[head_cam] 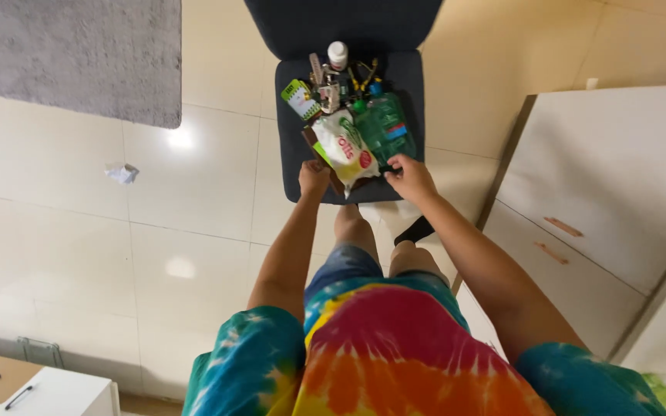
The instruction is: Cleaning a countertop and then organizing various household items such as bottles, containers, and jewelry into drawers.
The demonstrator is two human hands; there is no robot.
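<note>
A dark chair (410, 77) stands in front of me with a pile of small things on its seat. On top lies a white pouch with green and red print (344, 146). My left hand (314, 177) rests on the near left edge of the pile, by a brown flat item under the pouch. My right hand (410, 176) touches the near corner of a green packet (383, 127). A white bottle (338, 54) and a green and white box (299, 98) sit further back among tangled small items.
A white drawer unit with copper handles (603, 192) stands close on the right. A grey rug (71, 54) lies at the upper left. A crumpled paper (122, 172) sits on the cream tiled floor. A white desk corner (48, 389) shows at the bottom left.
</note>
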